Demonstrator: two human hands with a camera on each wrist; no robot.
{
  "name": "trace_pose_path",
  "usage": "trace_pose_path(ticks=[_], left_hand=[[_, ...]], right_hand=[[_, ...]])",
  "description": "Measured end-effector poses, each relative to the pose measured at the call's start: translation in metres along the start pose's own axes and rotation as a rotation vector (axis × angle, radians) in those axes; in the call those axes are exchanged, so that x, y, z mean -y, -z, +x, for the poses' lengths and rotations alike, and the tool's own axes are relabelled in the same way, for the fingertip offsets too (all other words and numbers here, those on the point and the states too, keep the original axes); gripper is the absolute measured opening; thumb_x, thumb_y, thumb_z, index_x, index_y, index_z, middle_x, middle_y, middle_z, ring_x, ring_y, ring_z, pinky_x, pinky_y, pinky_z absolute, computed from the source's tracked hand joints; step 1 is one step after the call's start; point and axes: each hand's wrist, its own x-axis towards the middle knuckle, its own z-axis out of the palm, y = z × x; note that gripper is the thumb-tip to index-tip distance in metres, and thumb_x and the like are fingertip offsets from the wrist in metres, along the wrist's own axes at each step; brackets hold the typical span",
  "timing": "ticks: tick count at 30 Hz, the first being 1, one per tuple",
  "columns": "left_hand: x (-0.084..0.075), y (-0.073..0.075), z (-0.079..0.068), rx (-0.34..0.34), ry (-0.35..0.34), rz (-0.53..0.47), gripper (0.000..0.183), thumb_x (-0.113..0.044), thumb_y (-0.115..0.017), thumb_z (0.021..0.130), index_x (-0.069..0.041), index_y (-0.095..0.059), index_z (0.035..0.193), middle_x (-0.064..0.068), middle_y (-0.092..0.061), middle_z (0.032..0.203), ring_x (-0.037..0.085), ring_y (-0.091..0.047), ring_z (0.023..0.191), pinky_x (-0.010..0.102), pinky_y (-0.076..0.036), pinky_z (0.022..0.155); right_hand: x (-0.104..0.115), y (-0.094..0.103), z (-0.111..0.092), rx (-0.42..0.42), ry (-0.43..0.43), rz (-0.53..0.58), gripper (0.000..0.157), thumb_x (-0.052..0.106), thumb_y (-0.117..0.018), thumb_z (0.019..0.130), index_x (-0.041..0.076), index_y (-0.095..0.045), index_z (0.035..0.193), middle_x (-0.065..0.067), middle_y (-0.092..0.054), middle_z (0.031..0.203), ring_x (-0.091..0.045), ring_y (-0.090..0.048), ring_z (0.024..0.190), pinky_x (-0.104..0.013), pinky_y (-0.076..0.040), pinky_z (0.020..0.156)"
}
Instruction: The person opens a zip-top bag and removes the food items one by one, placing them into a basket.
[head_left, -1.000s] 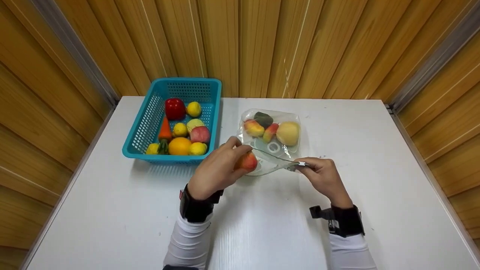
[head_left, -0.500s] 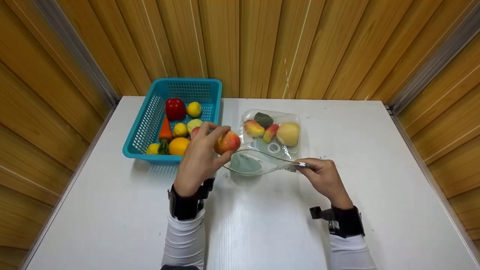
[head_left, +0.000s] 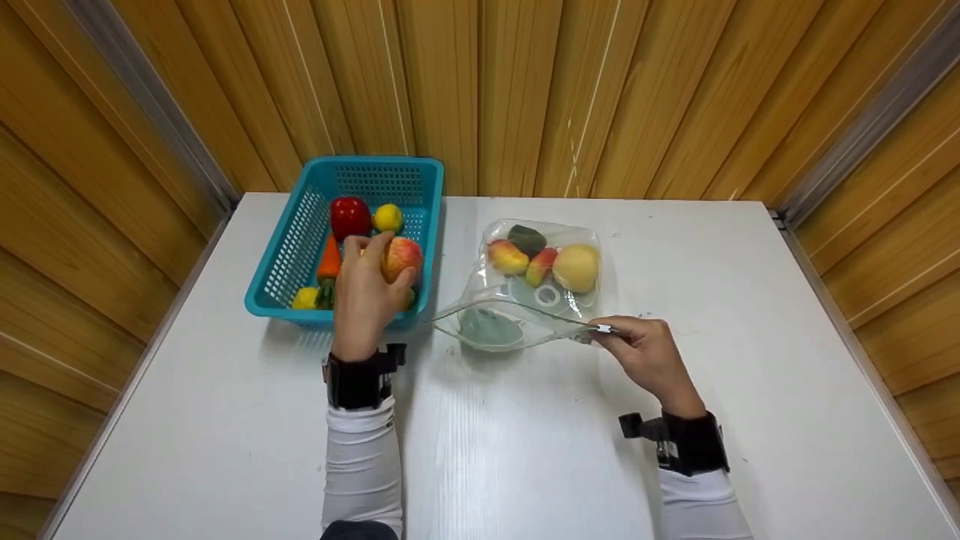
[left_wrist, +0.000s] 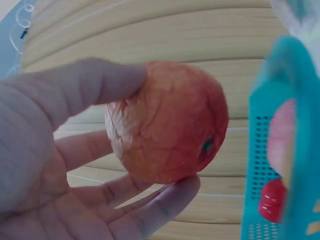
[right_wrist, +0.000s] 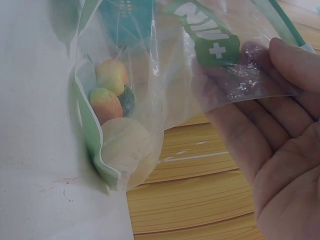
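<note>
My left hand (head_left: 367,300) holds a round red-and-yellow apple (head_left: 403,255) over the front right part of the blue-green basket (head_left: 259,310). Up close in the left wrist view, the thumb and fingers curve around the apple (left_wrist: 165,125), whose skin looks wrinkled with a small green spot. My right hand (head_left: 646,360) pinches the right end of a clear zip bag's mouth (head_left: 480,330), and the mouth gapes. Inside the bag lie a yellow round fruit (head_left: 576,268), two red-yellow fruits (head_left: 508,256) and a dark green one (head_left: 527,240). My left hand hides some of the basket's contents.
In the basket show a red pepper (head_left: 350,217), a lemon (head_left: 388,218), a carrot (head_left: 329,259) and a yellow piece (head_left: 305,298). The white table (head_left: 525,450) meets a wood-slat wall (head_left: 517,97) behind.
With the apple in it, my left hand has come away from the bag's mouth and moved left and away from me, over the basket. The right hand has stayed in place.
</note>
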Motion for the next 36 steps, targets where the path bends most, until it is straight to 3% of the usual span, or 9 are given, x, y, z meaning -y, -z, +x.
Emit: trace_pose_path(ticks=[11,19,24,27,31,33,36], left_hand=[[0.038,-0.008,0.018,-0.043,0.250,0.042,0.058,-0.015,-0.068,0.100,-0.002,-0.046,0.152,0.024,-0.043,0.140,0.037,-0.047,0.123,0.049,-0.046,0.108],[0.044,-0.012,0.020,-0.013,0.311,0.101,0.062,-0.019,-0.065,0.103,-0.004,-0.039,0.157,0.026,-0.040,0.141,0.037,-0.045,0.123,0.050,-0.048,0.105],[0.038,-0.009,0.019,-0.020,0.318,0.089,0.065,-0.019,-0.064,0.103,-0.004,-0.036,0.159,0.026,-0.038,0.145,0.038,-0.043,0.127,0.052,-0.045,0.108],[0.027,-0.005,0.014,-0.035,0.266,0.084,0.060,-0.017,-0.065,0.102,-0.001,-0.041,0.155,0.026,-0.042,0.142,0.038,-0.044,0.125,0.052,-0.045,0.108],[0.006,0.003,0.001,-0.033,0.056,0.023,0.042,-0.009,-0.066,0.100,0.004,-0.057,0.139,0.025,-0.059,0.128,0.037,-0.056,0.111,0.049,-0.051,0.099],[-0.008,0.006,-0.007,0.011,-0.069,-0.021,0.031,-0.007,-0.066,0.100,0.005,-0.065,0.128,0.022,-0.067,0.117,0.034,-0.061,0.101,0.045,-0.056,0.092],[-0.029,0.008,-0.020,0.151,-0.218,-0.052,0.018,-0.007,-0.067,0.099,0.000,-0.073,0.114,0.014,-0.071,0.102,0.028,-0.063,0.089,0.039,-0.058,0.082]], right_hand=[[0.000,0.000,0.000,-0.005,0.029,-0.012,0.016,-0.016,-0.071,0.085,-0.009,-0.078,0.098,-0.022,-0.076,0.091,-0.002,-0.071,0.079,-0.015,-0.057,0.070],[-0.001,0.001,-0.001,0.002,-0.025,-0.004,0.017,-0.015,-0.070,0.087,-0.006,-0.079,0.099,-0.018,-0.077,0.093,-0.002,-0.071,0.081,-0.017,-0.057,0.072],[-0.001,0.000,-0.001,-0.005,-0.030,-0.010,0.017,-0.015,-0.071,0.087,-0.006,-0.079,0.097,-0.017,-0.078,0.092,-0.006,-0.072,0.080,-0.016,-0.057,0.071],[-0.001,0.000,-0.001,-0.005,-0.025,-0.016,0.016,-0.014,-0.071,0.086,-0.006,-0.079,0.097,-0.017,-0.078,0.091,-0.008,-0.073,0.080,-0.015,-0.057,0.070],[-0.001,0.000,-0.001,-0.001,-0.007,-0.019,0.015,-0.014,-0.072,0.086,-0.006,-0.079,0.098,-0.018,-0.078,0.091,-0.005,-0.072,0.080,-0.015,-0.056,0.071],[-0.001,0.000,-0.001,-0.001,0.007,-0.021,0.015,-0.014,-0.072,0.086,-0.007,-0.079,0.097,-0.018,-0.077,0.091,-0.003,-0.071,0.080,-0.014,-0.056,0.071],[0.000,0.000,-0.001,-0.005,0.020,-0.028,0.015,-0.014,-0.072,0.086,-0.007,-0.078,0.097,-0.019,-0.077,0.091,0.000,-0.070,0.081,-0.014,-0.056,0.071]])
